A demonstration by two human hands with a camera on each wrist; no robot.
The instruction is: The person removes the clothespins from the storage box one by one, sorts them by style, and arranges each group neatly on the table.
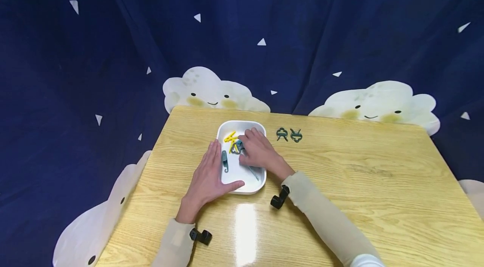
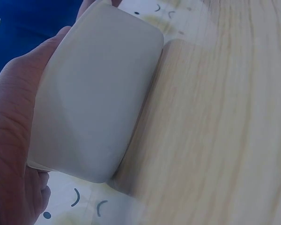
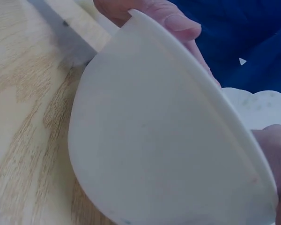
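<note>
A white plastic box [image 1: 242,123] stands on the table, holding yellow clips [image 1: 230,137], grey-green clips [image 1: 235,149] and a teal piece with a hooked end [image 1: 225,161]. My left hand [image 1: 208,178] rests along its left wall with straight fingers, the thumb laid over the near rim. Inside the box, my right hand [image 1: 259,151] reaches down, thumb and index finger bent on either side of the grey-green clips; I cannot tell whether they pinch one. Both wrist views show mostly the box's outer wall [image 2: 98,93], with the left thumb [image 3: 180,24] over the rim in the right one.
Two dark green clips [image 1: 282,134] [image 1: 296,135] lie on the wooden table [image 1: 359,174] just right of the box. Behind the table hangs a dark blue curtain [image 1: 234,14] with white triangles and cloud faces.
</note>
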